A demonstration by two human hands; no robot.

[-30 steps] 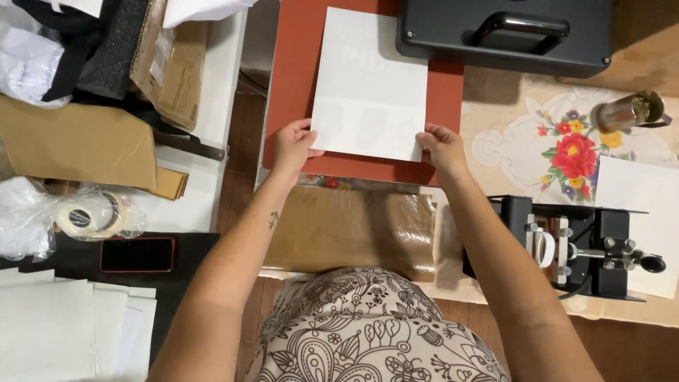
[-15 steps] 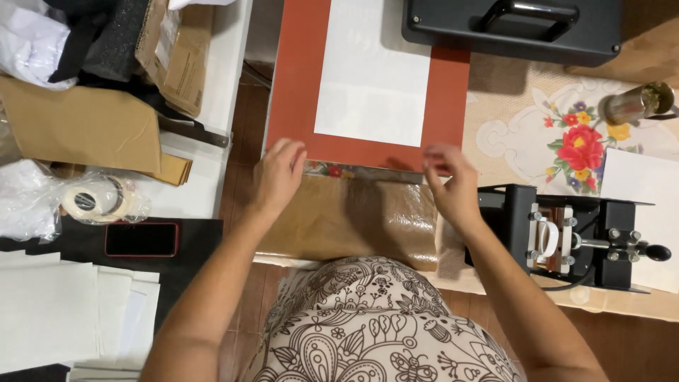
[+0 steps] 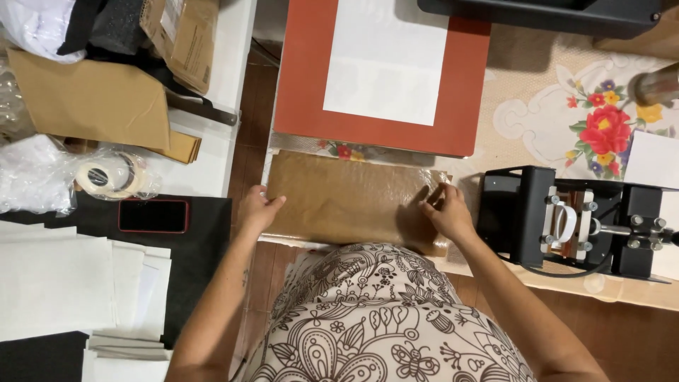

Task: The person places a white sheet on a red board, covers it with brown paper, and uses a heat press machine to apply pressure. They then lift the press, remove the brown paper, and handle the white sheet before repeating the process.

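Observation:
A brown glossy sheet lies flat at the table's near edge. My left hand grips its left edge and my right hand pinches its right edge. Just beyond the sheet lies a red-orange pad with a white sheet of paper resting on its middle. Neither hand touches the pad or the paper.
A small black press stands right of my right hand. A large black machine sits at the far edge. A floral cloth covers the table. On the left are a phone, a tape roll, brown cardboard and white sheets.
Both hands left the white paper on the red pad and drew back toward me. They now hold the two ends of the brown sheet.

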